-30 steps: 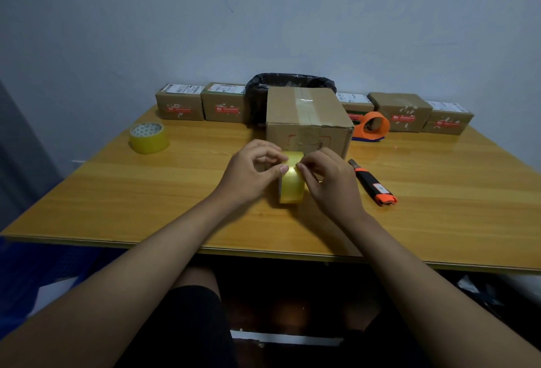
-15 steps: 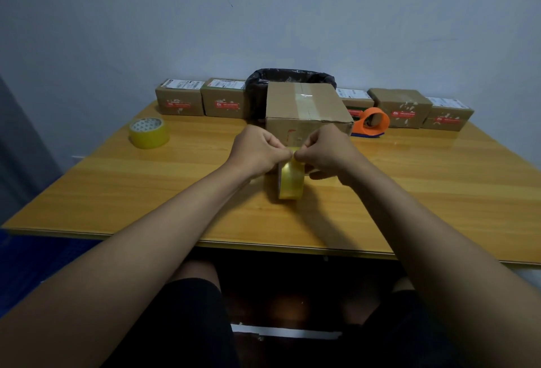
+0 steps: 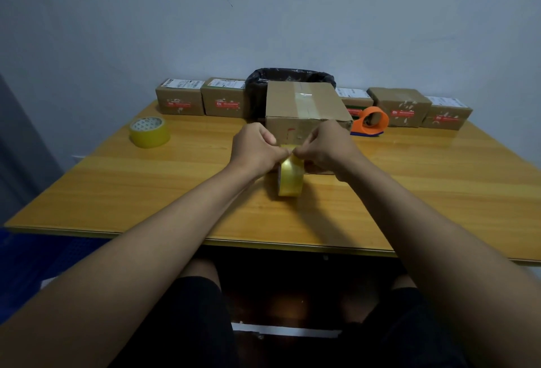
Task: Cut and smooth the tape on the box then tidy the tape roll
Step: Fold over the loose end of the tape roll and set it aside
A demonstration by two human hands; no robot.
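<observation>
A brown cardboard box [image 3: 304, 105] with clear tape along its top seam stands at the middle of the wooden table [image 3: 146, 186]. In front of it a yellow tape roll [image 3: 289, 177] stands on edge on the table. My left hand [image 3: 254, 149] and my right hand [image 3: 325, 148] meet just above the roll, fingertips pinched together on the roll's loose tape end at its top. The box's front face is partly hidden behind both hands.
A second yellow tape roll [image 3: 150, 132] lies flat at the left. An orange tape dispenser [image 3: 370, 121] sits right of the box. Several small labelled cartons [image 3: 180, 98] and a black-lined bin [image 3: 288, 77] line the wall. My right forearm hides the table behind it.
Both hands rose from the sides of the roll to its top and now pinch the tape end there. The orange utility knife seen a second ago is hidden behind my right arm.
</observation>
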